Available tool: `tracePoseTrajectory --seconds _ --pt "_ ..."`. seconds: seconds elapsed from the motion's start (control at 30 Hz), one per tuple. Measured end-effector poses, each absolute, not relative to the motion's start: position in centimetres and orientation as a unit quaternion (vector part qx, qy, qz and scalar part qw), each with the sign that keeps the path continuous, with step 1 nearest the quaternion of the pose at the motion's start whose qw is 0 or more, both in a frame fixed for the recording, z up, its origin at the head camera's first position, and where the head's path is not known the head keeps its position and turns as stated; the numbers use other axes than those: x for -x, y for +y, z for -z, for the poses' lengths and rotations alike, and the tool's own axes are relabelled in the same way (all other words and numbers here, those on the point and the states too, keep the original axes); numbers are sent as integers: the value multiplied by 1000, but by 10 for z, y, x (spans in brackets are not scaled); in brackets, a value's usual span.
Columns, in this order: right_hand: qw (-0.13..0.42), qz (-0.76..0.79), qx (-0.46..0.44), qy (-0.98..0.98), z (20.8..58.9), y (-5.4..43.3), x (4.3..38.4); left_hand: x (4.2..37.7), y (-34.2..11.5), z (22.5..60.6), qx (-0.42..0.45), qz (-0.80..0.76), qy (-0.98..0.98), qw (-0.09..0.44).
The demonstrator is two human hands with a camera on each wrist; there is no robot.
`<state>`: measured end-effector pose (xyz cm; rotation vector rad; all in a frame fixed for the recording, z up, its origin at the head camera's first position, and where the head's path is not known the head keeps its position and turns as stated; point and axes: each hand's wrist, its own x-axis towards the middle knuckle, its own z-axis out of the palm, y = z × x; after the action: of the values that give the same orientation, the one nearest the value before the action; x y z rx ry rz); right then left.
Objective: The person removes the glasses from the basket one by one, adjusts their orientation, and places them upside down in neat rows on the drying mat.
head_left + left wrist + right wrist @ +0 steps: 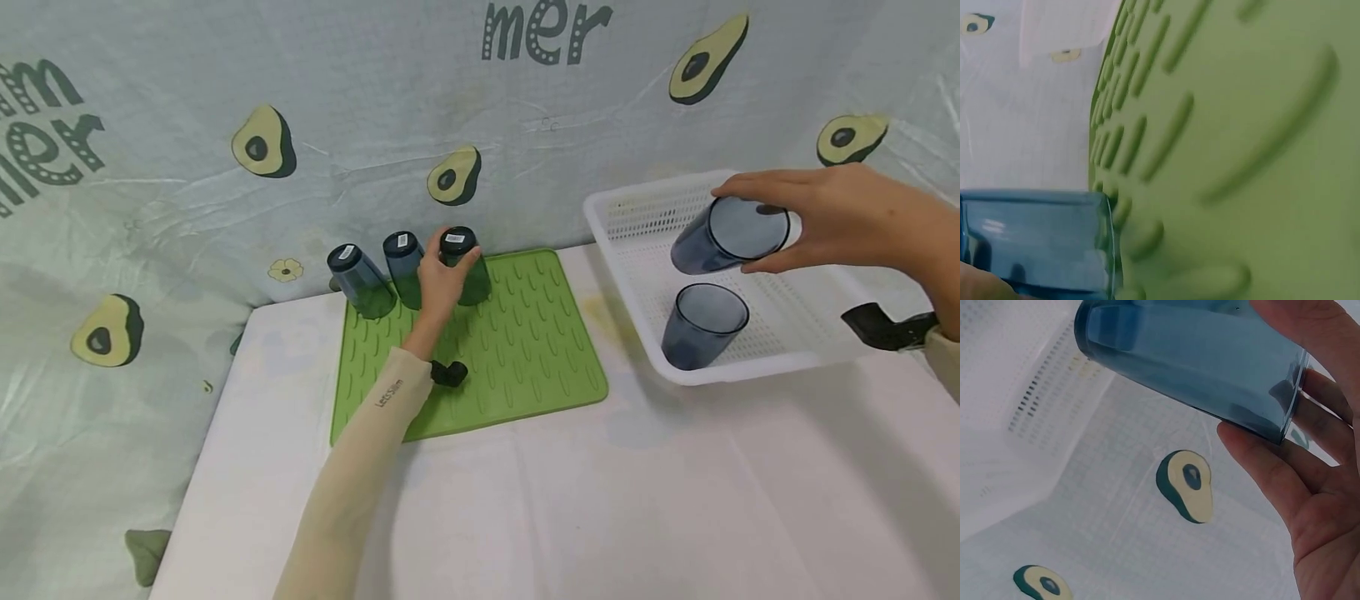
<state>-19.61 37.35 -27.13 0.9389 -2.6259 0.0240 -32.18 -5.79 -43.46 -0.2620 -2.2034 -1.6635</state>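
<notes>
Sheeting of pale grey fabric [360, 100], printed with avocado halves and dark lettering, covers the rear and left of the workspace. A white covered table [540, 517] extends in front of it. A rectangular white plastic basket [652, 218] with perforated walls is positioned at the right. Near its left side, a rectangular green mat [532, 350] with raised elongated ridges lies flat on the table. A beige sleeve [360, 475] with small dark lettering crosses the front edge of the mat.

The right hand [847, 212] is clamped on a transparent smoky-blue tumbler [723, 233], thumb and fingers set on opposite sides near the rim. This unit is tilted above the basket, its mouth toward the palm and its base pointing away. The left hand [442, 287] is clamped near the base of an inverted dark-based tumbler [475, 287], fingers and thumb on opposite sides. This unit is located at the rear of the mat, rim downward.

Two further inverted units, the middle tumbler [402, 265] and the leftmost tumbler [362, 282], stand in line to its left at the mat's rear edge. An upright blue tumbler [703, 327] rests inside the basket at the front left corner, mouth up. Small white labels [454, 238] are attached to the bases of the three inverted units.
</notes>
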Motion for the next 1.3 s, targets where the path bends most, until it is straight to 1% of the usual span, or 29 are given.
tracePoseTrajectory --seconds 0.1,0.23,0.3,0.57,0.67,0.87,0.97,1.07,1.3 --pt "165 -12 -323 -932 269 369 196 322 -52 436 99 573 -794 177" --pt "120 -19 -289 -950 267 358 196 323 -50 436 99 563 -801 177" --pt "109 -25 -283 -953 267 352 197 324 -54 435 95 560 -805 173" --pt "128 -59 -302 -943 266 340 196 328 -71 432 117 554 -815 123" --pt "122 -60 -300 -944 266 335 196 328 -74 432 124 554 -817 106" --pt "126 -66 -327 -934 266 330 198 325 -79 429 111 533 -837 58" --pt "128 -66 -341 -929 267 328 200 321 -82 425 108 510 -853 43" --pt "131 -66 -356 -923 267 326 202 318 -82 419 122 484 -865 49" --pt "138 -81 -369 -916 268 321 203 312 -80 408 172 405 -891 107"
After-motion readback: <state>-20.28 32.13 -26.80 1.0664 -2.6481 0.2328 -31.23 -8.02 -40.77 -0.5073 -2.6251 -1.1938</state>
